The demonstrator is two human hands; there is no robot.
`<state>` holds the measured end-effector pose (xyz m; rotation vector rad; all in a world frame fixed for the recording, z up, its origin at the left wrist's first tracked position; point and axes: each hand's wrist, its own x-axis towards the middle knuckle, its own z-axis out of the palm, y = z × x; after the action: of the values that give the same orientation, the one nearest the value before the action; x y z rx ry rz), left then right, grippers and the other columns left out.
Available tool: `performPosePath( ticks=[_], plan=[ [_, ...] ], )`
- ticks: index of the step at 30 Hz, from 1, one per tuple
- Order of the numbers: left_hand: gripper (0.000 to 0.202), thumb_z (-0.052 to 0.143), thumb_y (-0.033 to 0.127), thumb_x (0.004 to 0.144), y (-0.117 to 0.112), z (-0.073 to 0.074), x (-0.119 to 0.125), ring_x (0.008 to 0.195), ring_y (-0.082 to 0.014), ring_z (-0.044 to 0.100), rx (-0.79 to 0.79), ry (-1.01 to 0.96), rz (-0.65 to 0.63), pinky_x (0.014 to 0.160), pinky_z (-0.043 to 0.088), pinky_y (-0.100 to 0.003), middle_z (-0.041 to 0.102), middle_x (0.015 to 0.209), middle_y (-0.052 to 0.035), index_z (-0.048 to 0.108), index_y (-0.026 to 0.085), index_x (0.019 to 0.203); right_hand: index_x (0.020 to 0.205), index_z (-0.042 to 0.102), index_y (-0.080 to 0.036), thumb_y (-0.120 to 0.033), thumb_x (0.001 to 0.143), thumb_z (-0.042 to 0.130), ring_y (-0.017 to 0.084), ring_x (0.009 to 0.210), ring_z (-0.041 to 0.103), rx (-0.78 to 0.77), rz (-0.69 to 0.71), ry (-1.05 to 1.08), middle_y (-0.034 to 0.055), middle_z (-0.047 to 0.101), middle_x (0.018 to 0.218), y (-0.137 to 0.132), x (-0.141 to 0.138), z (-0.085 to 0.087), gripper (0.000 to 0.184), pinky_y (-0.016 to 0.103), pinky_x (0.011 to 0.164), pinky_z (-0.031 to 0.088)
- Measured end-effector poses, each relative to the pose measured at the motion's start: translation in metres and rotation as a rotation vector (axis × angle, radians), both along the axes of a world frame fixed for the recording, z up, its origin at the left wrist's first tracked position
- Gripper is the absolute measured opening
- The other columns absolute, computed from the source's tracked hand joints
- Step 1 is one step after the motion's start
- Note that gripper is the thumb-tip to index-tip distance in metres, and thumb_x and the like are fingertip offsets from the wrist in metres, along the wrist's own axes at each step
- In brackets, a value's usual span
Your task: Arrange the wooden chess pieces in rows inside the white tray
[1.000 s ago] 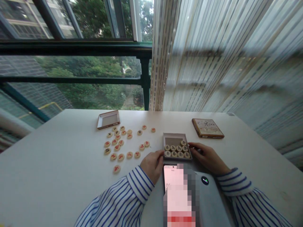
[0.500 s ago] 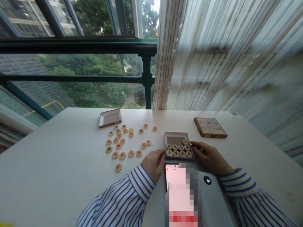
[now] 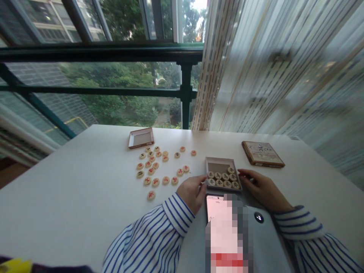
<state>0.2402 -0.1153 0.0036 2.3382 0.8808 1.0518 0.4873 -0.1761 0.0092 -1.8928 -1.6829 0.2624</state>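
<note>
A small grey box (image 3: 221,162) sits on the white table (image 3: 71,189), its near half filled with several round wooden chess pieces (image 3: 223,180). My left hand (image 3: 194,191) rests against the box's near left corner, fingers curled at its edge. My right hand (image 3: 263,187) lies flat on the table, fingers touching the box's right side. To the left, several loose chess pieces (image 3: 159,168) with red or black characters are scattered over the table. Both sleeves are blue-and-white striped.
An empty shallow box half (image 3: 141,138) lies at the far side behind the loose pieces. A brown patterned lid or board (image 3: 262,153) lies at the far right. A phone (image 3: 217,212) with a lit screen sits close to me. Window railing and striped curtain stand behind the table.
The view has swung left, so everything sits further right in the frame. Both hands keep their places at the box's sides.
</note>
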Motion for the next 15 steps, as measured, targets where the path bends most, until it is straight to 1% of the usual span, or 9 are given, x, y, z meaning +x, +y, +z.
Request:
performPosePath(
  ticks=[2,4,8,11,15],
  plan=[
    [0.026,0.046,0.015,0.076,0.001,0.002,-0.001,0.077,-0.0176,0.063,0.004,-0.02,0.008,0.072,0.052,-0.032,0.068,0.087,-0.0093,0.059,0.011,0.098,0.104,0.06,-0.014,-0.036,0.08,0.046,0.017,0.067,0.062,0.007,-0.016,0.006,0.0072,0.067,0.085,0.0,0.001,-0.001,0.035,0.028,0.061,0.051],
    [0.025,0.047,0.015,0.076,0.002,0.004,-0.002,0.077,-0.0178,0.063,0.006,-0.043,0.014,0.072,0.052,-0.032,0.068,0.087,-0.0097,0.059,0.01,0.097,0.102,0.06,-0.014,-0.036,0.08,0.046,0.017,0.067,0.061,0.031,-0.03,-0.003,0.0071,0.067,0.084,0.0,0.003,-0.002,0.034,0.028,0.06,0.05],
    [0.023,0.047,0.015,0.077,0.004,0.007,-0.002,0.074,-0.017,0.062,0.026,-0.095,0.01,0.071,0.052,-0.031,0.068,0.084,-0.009,0.06,0.011,0.095,0.096,0.063,-0.016,-0.036,0.079,0.046,0.017,0.068,0.06,0.117,-0.077,-0.035,0.0078,0.067,0.087,0.002,0.004,0.001,0.031,0.028,0.057,0.049],
    [0.022,0.047,0.016,0.077,0.004,0.011,-0.003,0.072,-0.0162,0.062,0.027,-0.115,-0.003,0.07,0.051,-0.03,0.068,0.081,-0.0085,0.061,0.011,0.094,0.093,0.063,-0.017,-0.036,0.079,0.046,0.018,0.069,0.06,0.166,-0.06,-0.045,0.008,0.067,0.088,0.003,-0.001,0.008,0.029,0.028,0.055,0.049],
    [0.021,0.047,0.017,0.078,0.004,0.019,-0.009,0.075,-0.0149,0.062,-0.014,-0.151,-0.015,0.073,0.051,-0.028,0.068,0.083,-0.007,0.061,0.014,0.094,0.093,0.061,-0.017,-0.033,0.081,0.045,0.018,0.073,0.06,0.157,0.005,-0.077,0.008,0.066,0.089,0.002,-0.013,0.025,0.026,0.025,0.05,0.047]
  ],
)
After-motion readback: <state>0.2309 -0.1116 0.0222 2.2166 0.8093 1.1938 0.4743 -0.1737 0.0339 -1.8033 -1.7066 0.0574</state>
